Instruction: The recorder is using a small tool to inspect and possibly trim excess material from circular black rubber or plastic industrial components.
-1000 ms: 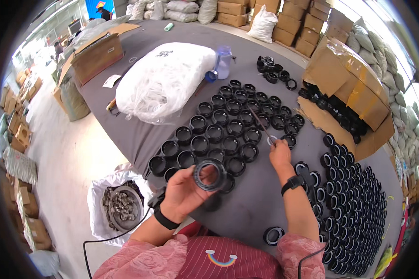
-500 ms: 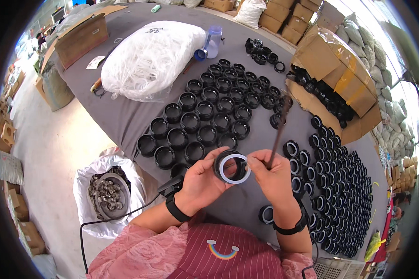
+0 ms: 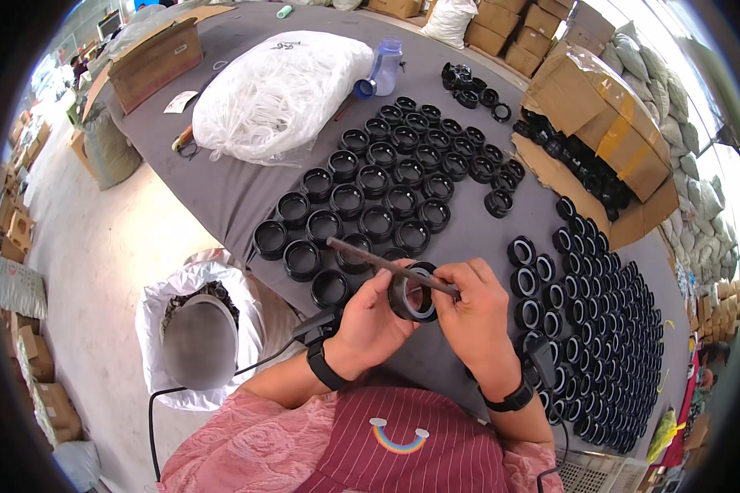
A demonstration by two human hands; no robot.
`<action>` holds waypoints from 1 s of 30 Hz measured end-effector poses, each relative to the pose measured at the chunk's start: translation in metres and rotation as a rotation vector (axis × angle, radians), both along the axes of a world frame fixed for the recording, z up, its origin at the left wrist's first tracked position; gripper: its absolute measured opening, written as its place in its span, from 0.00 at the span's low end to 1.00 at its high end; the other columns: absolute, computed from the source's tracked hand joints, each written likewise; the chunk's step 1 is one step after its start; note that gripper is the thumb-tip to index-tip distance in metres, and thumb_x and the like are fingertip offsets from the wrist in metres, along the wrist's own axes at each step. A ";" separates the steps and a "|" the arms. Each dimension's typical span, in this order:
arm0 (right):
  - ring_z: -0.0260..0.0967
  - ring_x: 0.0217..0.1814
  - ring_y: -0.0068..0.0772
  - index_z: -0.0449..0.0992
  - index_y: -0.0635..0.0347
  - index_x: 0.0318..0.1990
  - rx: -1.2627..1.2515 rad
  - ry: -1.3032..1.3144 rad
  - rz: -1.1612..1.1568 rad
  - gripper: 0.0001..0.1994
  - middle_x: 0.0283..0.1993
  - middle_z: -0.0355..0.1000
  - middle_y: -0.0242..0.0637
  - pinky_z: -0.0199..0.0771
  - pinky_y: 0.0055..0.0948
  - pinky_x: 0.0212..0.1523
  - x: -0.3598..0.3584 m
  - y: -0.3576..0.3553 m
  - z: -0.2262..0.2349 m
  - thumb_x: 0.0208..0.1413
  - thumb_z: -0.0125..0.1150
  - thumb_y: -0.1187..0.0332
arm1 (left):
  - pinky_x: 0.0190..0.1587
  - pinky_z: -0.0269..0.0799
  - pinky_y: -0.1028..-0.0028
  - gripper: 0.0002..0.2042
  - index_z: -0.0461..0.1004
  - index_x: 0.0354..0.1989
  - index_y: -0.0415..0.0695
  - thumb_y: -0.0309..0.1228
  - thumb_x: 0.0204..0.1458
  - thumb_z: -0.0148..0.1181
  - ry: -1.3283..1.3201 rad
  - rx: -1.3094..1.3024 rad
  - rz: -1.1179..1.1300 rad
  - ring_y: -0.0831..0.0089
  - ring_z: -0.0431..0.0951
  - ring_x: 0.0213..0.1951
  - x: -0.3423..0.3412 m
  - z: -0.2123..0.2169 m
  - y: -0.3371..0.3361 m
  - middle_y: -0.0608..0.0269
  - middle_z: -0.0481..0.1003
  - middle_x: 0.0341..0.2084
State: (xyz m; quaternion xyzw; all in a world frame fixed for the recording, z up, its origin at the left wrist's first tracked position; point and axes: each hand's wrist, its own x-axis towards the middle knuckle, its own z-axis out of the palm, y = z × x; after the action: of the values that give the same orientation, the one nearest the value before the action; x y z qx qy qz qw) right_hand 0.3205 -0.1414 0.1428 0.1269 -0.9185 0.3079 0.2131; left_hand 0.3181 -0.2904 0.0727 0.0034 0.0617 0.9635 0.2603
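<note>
My left hand (image 3: pixel 376 327) grips a black plastic ring (image 3: pixel 400 301) by its side, in front of my chest. A pale ring (image 3: pixel 424 315) shows at the black ring's opening, partly hidden by my fingers. My right hand (image 3: pixel 475 316) is closed on a thin brown stick (image 3: pixel 362 253), which crosses over the top of the black ring and points left. The right fingertips are close to the ring's right edge. Beyond my hands stand rows of black rings (image 3: pixel 377 223) without pale inserts. At the right, many black rings with pale inserts (image 3: pixel 555 296) stand packed together.
A grey cloth (image 3: pixel 222 193) covers the table. On it are a filled white plastic bag (image 3: pixel 279 99), a bluish bottle (image 3: pixel 385 70) and an open carton (image 3: pixel 608 115) spilling black parts. A white-lined sack (image 3: pixel 158 329) with a round grey disc stands left of the table. Cables run from both wrists.
The stick has swung from upright down to nearly level across the ring. The pale ring, earlier facing me at the front, now sits less exposed. Shiny lumps no longer show on the sack's disc.
</note>
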 end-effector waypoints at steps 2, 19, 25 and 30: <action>0.72 0.27 0.36 0.77 0.59 0.36 -0.069 0.009 0.004 0.06 0.31 0.72 0.39 0.71 0.31 0.28 0.001 0.008 -0.003 0.51 0.66 0.74 | 0.52 0.70 0.61 0.16 0.71 0.52 0.47 0.43 0.65 0.44 -0.059 0.028 -0.038 0.67 0.76 0.48 0.000 0.000 0.002 0.63 0.77 0.45; 0.72 0.27 0.29 0.80 0.60 0.33 -0.406 0.010 0.422 0.06 0.26 0.78 0.31 0.67 0.33 0.45 0.041 0.041 0.001 0.58 0.58 0.71 | 0.38 0.77 0.60 0.25 0.69 0.55 0.46 0.54 0.66 0.39 -0.062 -0.095 -0.262 0.61 0.80 0.39 0.014 0.012 0.024 0.57 0.78 0.39; 0.71 0.25 0.33 0.81 0.57 0.32 -0.286 0.025 0.436 0.05 0.26 0.77 0.32 0.65 0.34 0.41 0.039 0.037 -0.001 0.57 0.61 0.69 | 0.36 0.78 0.69 0.24 0.72 0.52 0.44 0.53 0.66 0.42 -0.117 -0.150 -0.249 0.70 0.79 0.33 0.017 0.015 0.027 0.65 0.77 0.31; 0.71 0.25 0.34 0.81 0.57 0.32 -0.272 0.023 0.444 0.04 0.27 0.77 0.33 0.64 0.33 0.38 0.036 0.037 -0.005 0.55 0.63 0.69 | 0.34 0.78 0.71 0.24 0.73 0.51 0.44 0.52 0.66 0.44 -0.189 -0.188 -0.232 0.73 0.78 0.32 0.019 0.013 0.027 0.66 0.77 0.30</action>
State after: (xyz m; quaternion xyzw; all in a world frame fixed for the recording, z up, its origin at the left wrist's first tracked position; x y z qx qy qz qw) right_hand 0.3564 -0.1047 0.1373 0.2993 -0.8159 0.4662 0.1658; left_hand 0.3367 -0.2632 0.0862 -0.1046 0.1261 0.9131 0.3735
